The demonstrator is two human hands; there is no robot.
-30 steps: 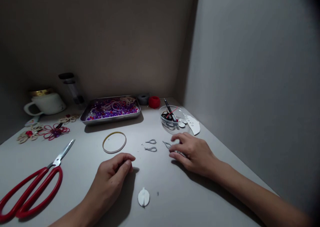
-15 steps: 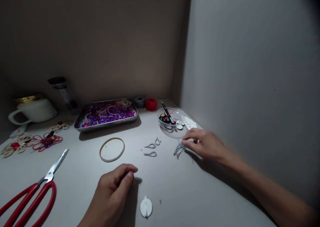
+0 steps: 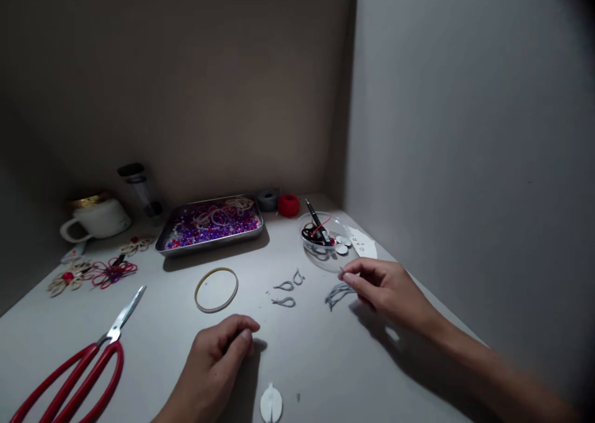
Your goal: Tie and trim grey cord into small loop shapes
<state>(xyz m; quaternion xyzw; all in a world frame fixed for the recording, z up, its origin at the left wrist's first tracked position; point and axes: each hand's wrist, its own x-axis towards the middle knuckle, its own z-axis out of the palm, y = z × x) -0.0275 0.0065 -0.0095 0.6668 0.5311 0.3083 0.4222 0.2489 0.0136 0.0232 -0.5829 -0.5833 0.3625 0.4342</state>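
My right hand (image 3: 379, 286) is raised just over a small bundle of grey cord pieces (image 3: 338, 294). Its thumb and forefinger are pinched on a grey cord piece (image 3: 342, 270), of which only a short end shows. My left hand (image 3: 218, 355) rests on the table with curled fingers, and nothing shows in it. Between the hands lie several small grey cord loops (image 3: 284, 301). A white oval card (image 3: 271, 404) with a slit lies by the near edge of the view. Beyond my left hand is a thin hoop (image 3: 216, 290).
Red-handled scissors (image 3: 100, 361) lie at left, near cord flowers (image 3: 114, 273) and a white mug (image 3: 102, 219). A metal tray (image 3: 209, 247) of beads stands behind, beside grey (image 3: 267, 200) and red (image 3: 289, 206) cord rolls. A clear dish (image 3: 320, 262) holds a pen (image 3: 317, 219) and white discs.
My right hand has come up slightly off the grey cord bundle with a piece pinched in its fingertips. My left hand stays curled on the table. The view has shifted, so things appear lower.
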